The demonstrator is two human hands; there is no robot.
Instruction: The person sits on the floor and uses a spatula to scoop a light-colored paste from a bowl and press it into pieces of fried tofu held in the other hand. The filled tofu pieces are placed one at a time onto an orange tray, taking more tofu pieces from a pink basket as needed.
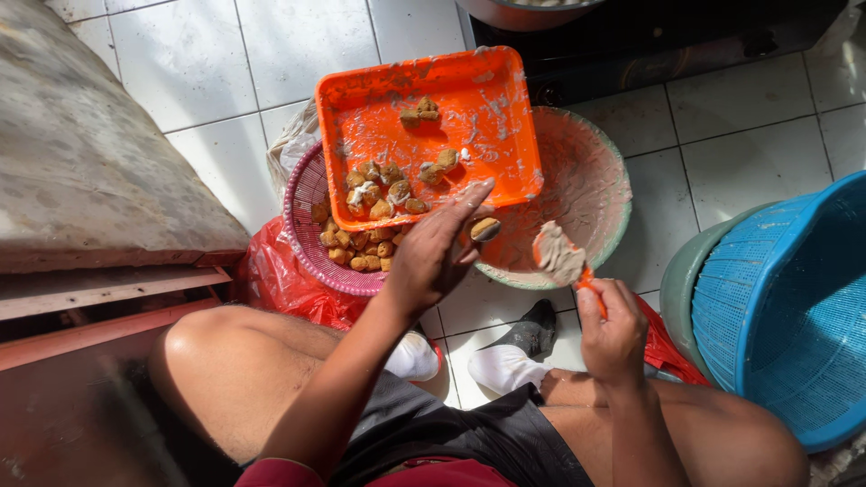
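Observation:
My left hand holds a small brown fried piece between thumb and fingers, just under the near edge of an orange rectangular tray. The tray carries several more brown pieces smeared with pale paste. My right hand grips an orange spoon loaded with greyish paste. The spoon hovers over a round paste-smeared bowl that lies partly beneath the tray.
A pink basket with several brown pieces sits left of the bowl, on a red plastic bag. A blue basket in a green basin stands at right. A low wooden bench is at left. My knees and socked feet are below.

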